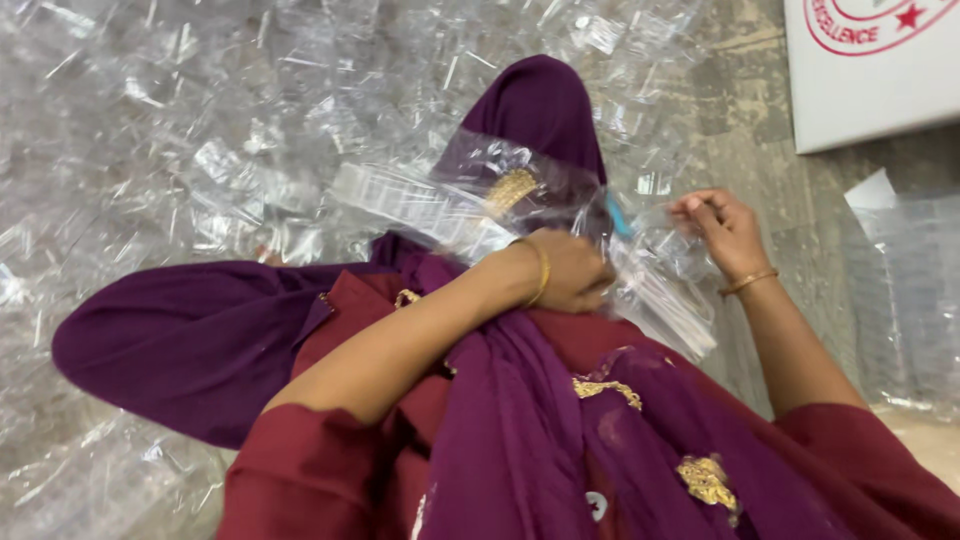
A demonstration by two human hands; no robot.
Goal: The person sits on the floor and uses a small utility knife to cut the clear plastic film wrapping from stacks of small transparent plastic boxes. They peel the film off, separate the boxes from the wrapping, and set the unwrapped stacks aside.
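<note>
Plastic everywhere, seen from the head camera: a heap of clear plastic pieces (150, 120) covers the floor from nine o'clock round to twelve, glinting, thin-walled and hard-edged, tangled so that no single shape reads cleanly. The person sits in the middle of it, a purple cloth (190, 340) draped over the lap and knee, soft and matte, with gold embroidery.

The left hand (565, 270), a gold bangle at its wrist, is closed in a fist-like grip on a clear plastic bag (660, 290) at the centre; its fingers (590, 285) are curled tight on the film. The right hand (725, 230), at two o'clock of it, pinches the bag's upper edge between thumb and fingertips. The bag is crinkly and transparent, lying between the two hands just above the lap, with ridged clear parts showing through it.

I would judge the film the weak point: pulled between two grips, it could tear or slip, spilling its pieces into the heap, where they would be lost among look-alikes. The loose cloth could also catch on sharp edges.

At one o'clock lies a white box (870, 80) on the bare concrete floor (750, 120); at three o'clock stands a stack of clear trays (910, 290), well apart.
</note>
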